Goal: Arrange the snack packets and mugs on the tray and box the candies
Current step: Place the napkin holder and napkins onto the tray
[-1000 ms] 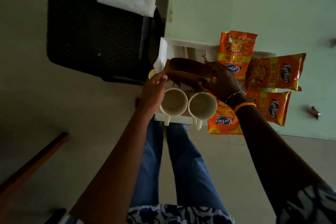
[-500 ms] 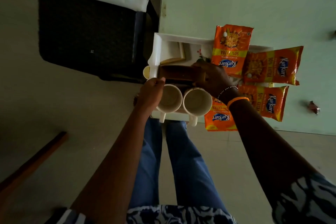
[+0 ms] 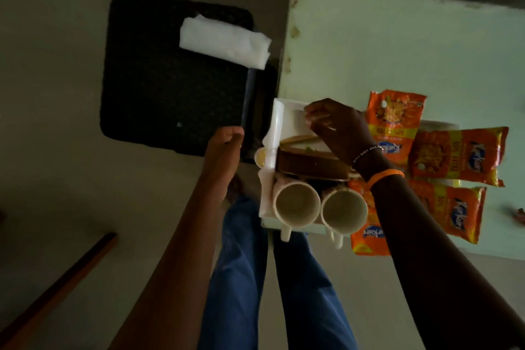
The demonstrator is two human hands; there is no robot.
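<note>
A white tray (image 3: 268, 190) sits at the near left corner of the pale green table (image 3: 397, 37). Two cream mugs (image 3: 297, 204) (image 3: 343, 210) stand side by side at its near end. Behind them lies a brown box (image 3: 309, 163) with its lid (image 3: 298, 139) tilted up. Several orange snack packets (image 3: 457, 153) lie on the tray's right side and overhang it. My right hand (image 3: 332, 122) hovers over the tray's far end with fingers bent; whether it holds anything is hidden. My left hand (image 3: 225, 139) is left of the tray, curled into a fist.
A black chair (image 3: 170, 88) with a folded white cloth (image 3: 224, 42) stands left of the table. A small gold round thing (image 3: 260, 155) sits against the tray's left rim. One wrapped candy (image 3: 520, 213) lies at the right edge. My legs in blue jeans (image 3: 255, 278) are below.
Both hands have let go of the brown box, which now rests on the tray. My left hand drew back to the left; my right hand moved up toward the tray's far end.
</note>
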